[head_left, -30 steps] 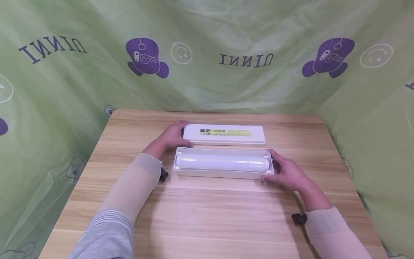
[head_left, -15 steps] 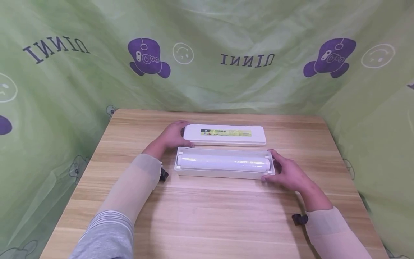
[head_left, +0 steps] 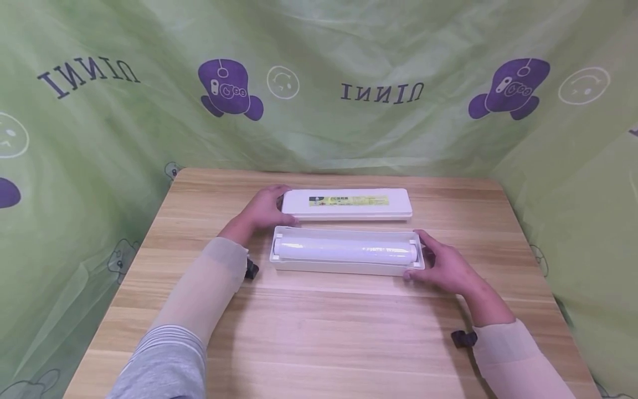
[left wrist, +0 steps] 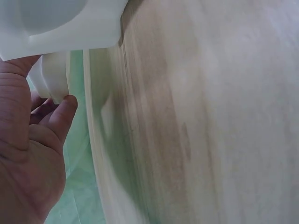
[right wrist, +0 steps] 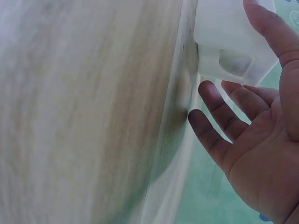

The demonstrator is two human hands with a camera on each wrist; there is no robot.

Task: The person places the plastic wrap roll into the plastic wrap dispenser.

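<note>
Two long white plastic pieces lie parallel in the head view. The farther one is a cling film box lid with a yellow-green label on top. My left hand grips its left end, thumb at the front and fingers behind. Nearer stands the open box base, holding a glossy white cling film roll lengthwise. My right hand holds the base's right end between thumb in front and index finger at the back. In the right wrist view the other fingers spread beside the box end.
A wooden table carries both pieces. Behind it and along its sides hangs a green printed curtain. Dark wrist mounts show at the left cuff and the right cuff.
The lid has shifted slightly up and away from the box base in the head view, with my left hand on it. My right hand and the base stay put.
</note>
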